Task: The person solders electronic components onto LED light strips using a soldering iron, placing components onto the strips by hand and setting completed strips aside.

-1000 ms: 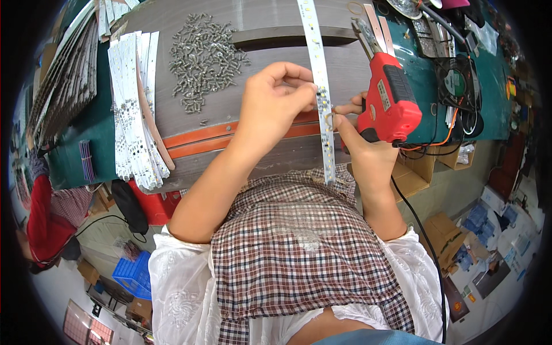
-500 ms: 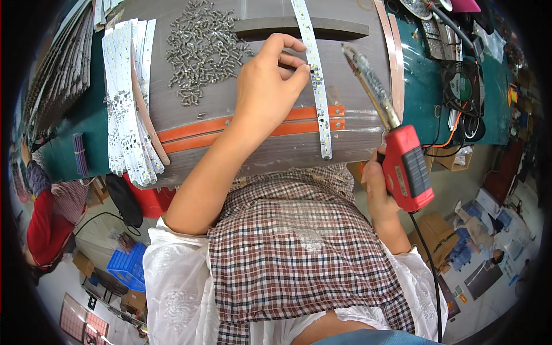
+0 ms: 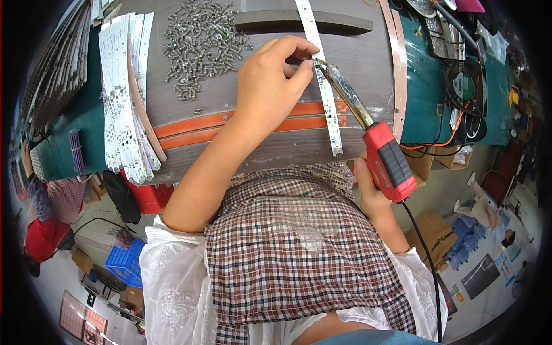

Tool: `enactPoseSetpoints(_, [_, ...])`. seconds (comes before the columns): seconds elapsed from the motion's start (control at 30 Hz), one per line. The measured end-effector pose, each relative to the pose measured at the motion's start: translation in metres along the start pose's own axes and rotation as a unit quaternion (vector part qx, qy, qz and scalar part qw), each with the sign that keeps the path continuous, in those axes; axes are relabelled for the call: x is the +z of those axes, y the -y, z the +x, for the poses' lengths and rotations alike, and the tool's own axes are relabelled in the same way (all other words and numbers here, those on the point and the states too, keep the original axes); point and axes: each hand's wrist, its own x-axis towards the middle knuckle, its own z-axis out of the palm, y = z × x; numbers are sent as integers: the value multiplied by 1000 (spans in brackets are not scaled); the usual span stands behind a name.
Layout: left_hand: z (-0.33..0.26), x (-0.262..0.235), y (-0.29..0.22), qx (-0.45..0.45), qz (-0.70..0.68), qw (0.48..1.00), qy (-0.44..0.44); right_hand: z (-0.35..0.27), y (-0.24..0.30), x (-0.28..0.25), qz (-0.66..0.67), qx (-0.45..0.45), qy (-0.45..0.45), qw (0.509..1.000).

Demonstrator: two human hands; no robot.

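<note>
My right hand [image 3: 371,187] is closed round a soldering iron [image 3: 391,164] with a red and black grip. Its darkened tip meets a narrow white LED circuit strip [image 3: 330,112], close by my left fingertips. My left hand [image 3: 269,80] is closed in a pinch at the strip's left edge. Whatever lies between that thumb and forefinger is too small or hidden to make out. The strip lies across a dark grey bar [image 3: 351,25] and two orange bands [image 3: 192,123] on the brown work board [image 3: 230,158].
Left of my hand is a heap of small metal parts [image 3: 198,43]. Stacked LED strips [image 3: 123,103] lie farther left. A small black fan [image 3: 463,86] stands at the right among cables. The iron's black cord [image 3: 422,247] hangs beside my right arm. Another person's red sleeve [image 3: 43,233] shows far left.
The soldering iron has swung left and its tip has come down to the strip beside my left fingers. My left hand has stayed almost in place; the strip's lower end sits slightly farther right.
</note>
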Motion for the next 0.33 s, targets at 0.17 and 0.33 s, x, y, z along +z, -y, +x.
enactPoseSetpoints(0.17, [1, 1, 1, 1, 11, 1000, -5, 2, -1, 1, 2, -8, -1, 1000])
enactPoseSetpoints(0.33, [1, 1, 2, -4, 11, 1000, -5, 2, -2, 2, 7, -1, -1, 1000])
